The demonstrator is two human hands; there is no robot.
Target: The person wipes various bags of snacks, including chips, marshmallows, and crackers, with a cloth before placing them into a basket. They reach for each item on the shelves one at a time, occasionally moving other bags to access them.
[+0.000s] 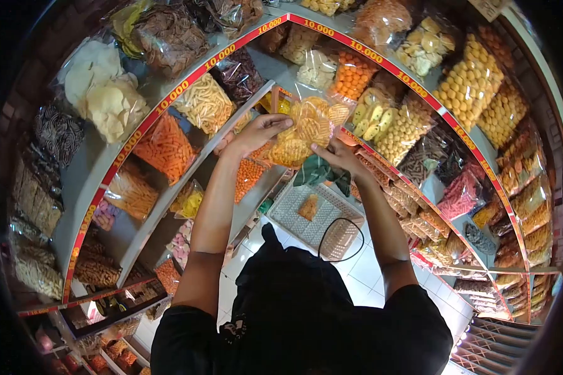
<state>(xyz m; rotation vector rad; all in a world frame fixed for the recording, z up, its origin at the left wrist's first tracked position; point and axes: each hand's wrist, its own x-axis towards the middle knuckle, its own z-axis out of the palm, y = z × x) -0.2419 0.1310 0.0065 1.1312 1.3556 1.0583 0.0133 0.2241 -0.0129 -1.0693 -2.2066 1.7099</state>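
A clear plastic bag of ridged yellow chips [311, 123] is held up before the shelves between my hands. My left hand [264, 133] is closed on the bag's left side, with its fingers bent over the edge. At the lower right of the same bag, my right hand [339, 156] grips with the thumb laid on the plastic. A dark green cloth [321, 175] hangs beneath my right hand, seemingly held by its fingers, which are partly hidden. Below stands a pale perforated plastic basket [343, 245] with one small orange-brown packet [308, 207] in it.
Curved tiered shelves with red price strips [172, 95] wrap around me, filled with bagged snacks. Orange sticks [166, 149] lie at left, orange balls [353, 75] ahead, and round yellow snacks [471, 81] at right. White floor tiles [364, 272] show beneath. A black loop [362, 237] rises by the basket.
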